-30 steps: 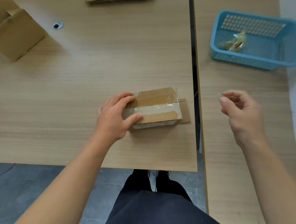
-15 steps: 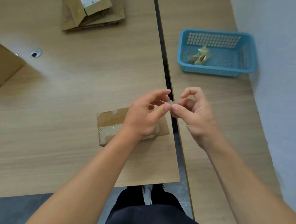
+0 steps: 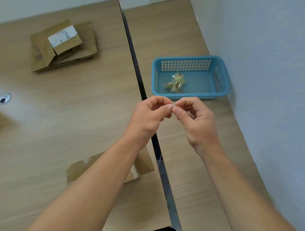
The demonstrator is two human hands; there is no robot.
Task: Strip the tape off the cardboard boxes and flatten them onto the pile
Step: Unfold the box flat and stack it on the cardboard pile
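The small scrap of clear tape (image 3: 173,104) is pinched between the curled fingertips of left hand (image 3: 148,115) and right hand (image 3: 195,121), both lifted off the brown cardboard box (image 3: 78,169) toward the blue plastic basket (image 3: 189,98), so flattening probably waits.

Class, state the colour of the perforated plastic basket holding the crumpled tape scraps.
The basket is light blue, seen best in the head view.

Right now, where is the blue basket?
In the head view, the blue basket sits on the right table beside the wall, just beyond the left hand and right hand pinching a tape scrap; crumpled tape lies inside it.
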